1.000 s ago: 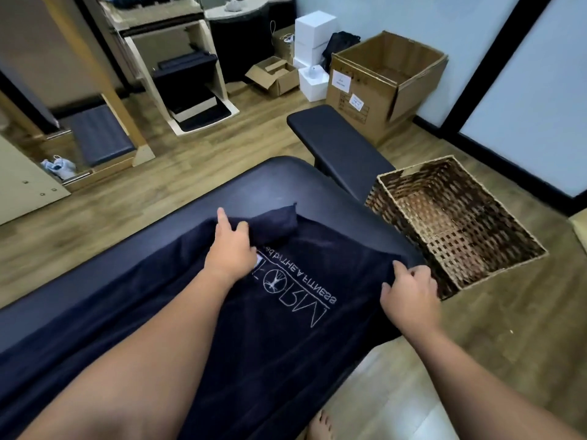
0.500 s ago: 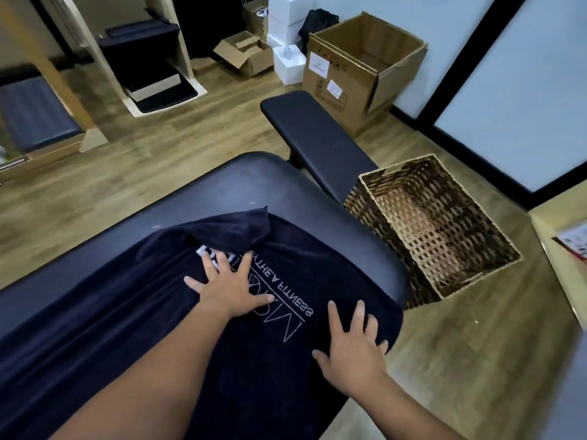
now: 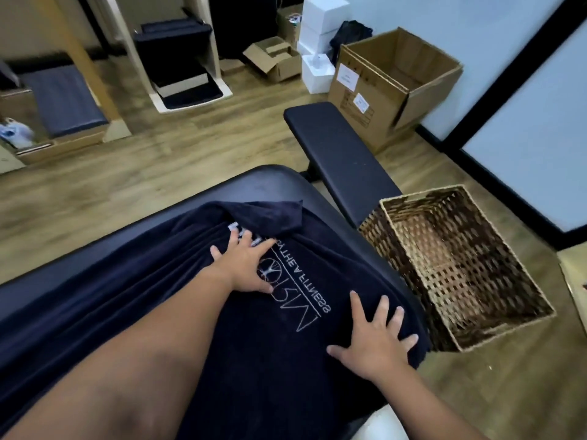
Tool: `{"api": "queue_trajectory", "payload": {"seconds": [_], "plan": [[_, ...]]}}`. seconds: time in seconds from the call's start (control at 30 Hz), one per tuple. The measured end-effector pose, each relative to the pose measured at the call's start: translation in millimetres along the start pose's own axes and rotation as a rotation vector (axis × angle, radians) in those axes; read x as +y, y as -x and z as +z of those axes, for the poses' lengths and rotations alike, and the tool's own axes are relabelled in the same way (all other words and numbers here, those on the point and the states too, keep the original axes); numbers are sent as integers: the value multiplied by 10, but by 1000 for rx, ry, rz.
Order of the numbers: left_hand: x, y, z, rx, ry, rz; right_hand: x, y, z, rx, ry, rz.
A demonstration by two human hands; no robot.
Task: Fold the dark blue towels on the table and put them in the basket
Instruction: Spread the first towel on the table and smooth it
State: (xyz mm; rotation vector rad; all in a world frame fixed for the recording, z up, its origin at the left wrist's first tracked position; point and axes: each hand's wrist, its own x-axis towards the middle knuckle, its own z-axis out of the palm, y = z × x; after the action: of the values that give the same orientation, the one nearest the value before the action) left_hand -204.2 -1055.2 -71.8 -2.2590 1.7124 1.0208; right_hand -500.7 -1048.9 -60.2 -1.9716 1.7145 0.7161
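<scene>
Both hands flat on towel [image 3: 254, 360] at table edge [image 3: 394, 274] – basket [image 3: 508, 325] beside

Dark blue towel [image 3: 197, 300] spread over black padded table [image 3: 104, 249], white logo uppermost. Left hand [image 3: 244, 265] flat on logo, fingers splayed. Right hand [image 3: 374, 341] flat at 5 o'clock of it, near towel edge. Wicker basket [image 3: 495, 315] on floor at 3 o'clock.

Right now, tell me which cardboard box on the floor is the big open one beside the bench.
The large cardboard box against the wall, flaps open, with white labels on its side. The small cardboard box lies farther back, near the white boxes.
</scene>
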Motion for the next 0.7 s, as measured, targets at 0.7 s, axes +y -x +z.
{"api": "queue_trajectory", "payload": {"seconds": [0.7], "plan": [[-322,701,441,31,346,-685,-2048,-961,-1031,296,-38,-641]]}}
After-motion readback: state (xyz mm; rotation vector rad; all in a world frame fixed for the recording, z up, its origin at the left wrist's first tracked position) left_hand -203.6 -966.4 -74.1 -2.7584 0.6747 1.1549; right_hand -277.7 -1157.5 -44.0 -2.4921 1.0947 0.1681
